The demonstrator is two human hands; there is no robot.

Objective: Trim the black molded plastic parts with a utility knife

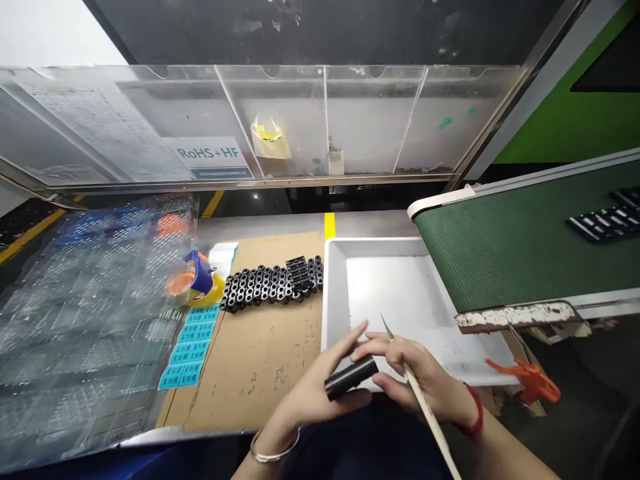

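Observation:
A short black cylinder [351, 378] lies across my left hand [317, 387], held between its thumb and fingers. My right hand [423, 377] grips a slim tool with a pale wooden handle [429, 415] and a dark pointed tip; whether the tip is a blade or bristles I cannot tell. Fingers of my right hand are close to the cylinder's right end, and I cannot make out whether they touch it. Both hands are over the near edge of a white tray [334, 300]. Left of the tray, rows of similar black cylinders [260, 288] stand on cardboard [250, 360], with several lying on top.
A green conveyor belt [500, 247] carries black parts [605, 220] at the right. Below it hangs an orange clip-like tool [533, 381]. Clear plastic trays [85, 333] are stacked at left, beside tape rolls [197, 280] and blue labels [187, 350]. A transparent panel [300, 127] stands behind.

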